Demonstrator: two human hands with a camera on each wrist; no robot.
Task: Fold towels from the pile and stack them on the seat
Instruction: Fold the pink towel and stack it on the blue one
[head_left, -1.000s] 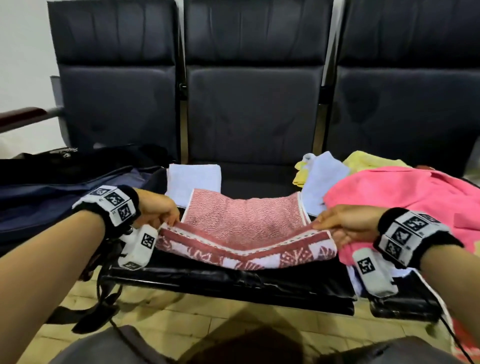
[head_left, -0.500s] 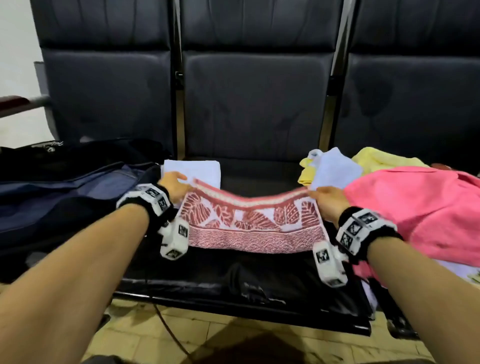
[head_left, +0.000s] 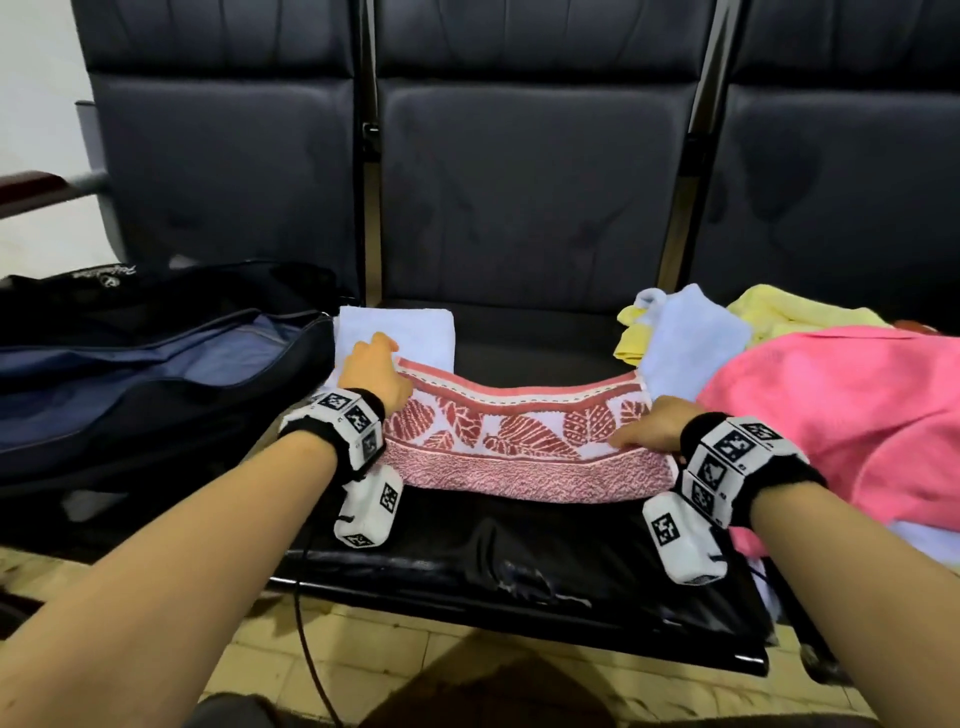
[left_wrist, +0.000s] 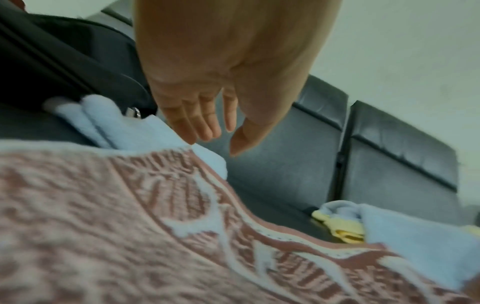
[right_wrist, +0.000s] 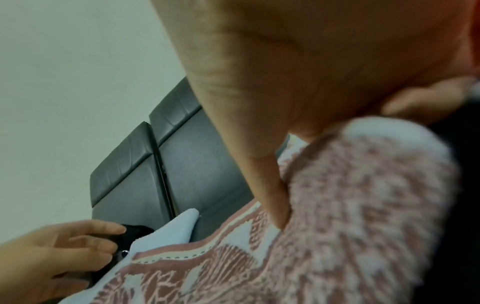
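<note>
A red-and-white leaf-patterned towel (head_left: 519, 457) (left_wrist: 155, 236) (right_wrist: 350, 205) lies folded in half across the black middle seat (head_left: 519, 551). My left hand (head_left: 371, 366) (left_wrist: 207, 123) hovers at its far left corner with straight fingers, holding nothing. It is just over a folded light blue towel (head_left: 410, 327) (left_wrist: 130, 127) lying at the seat's back left. My right hand (head_left: 647, 428) grips the red towel's right end, thumb (right_wrist: 272, 185) on top and fingers tucked behind the edge. The towel pile fills the right seat: a pink towel (head_left: 841, 415), a yellow one (head_left: 779, 312), a light blue one (head_left: 685, 338).
A dark blue open bag (head_left: 130, 364) takes up the left seat, right against the folded light blue towel. Upright black backrests (head_left: 519, 182) close off the rear. The seat's front strip is bare, with tiled floor (head_left: 441, 649) below its edge.
Both hands carried the towel's near patterned edge away over its far half, folding it. The left hand has let go of its corner and opened; the right still holds its end.
</note>
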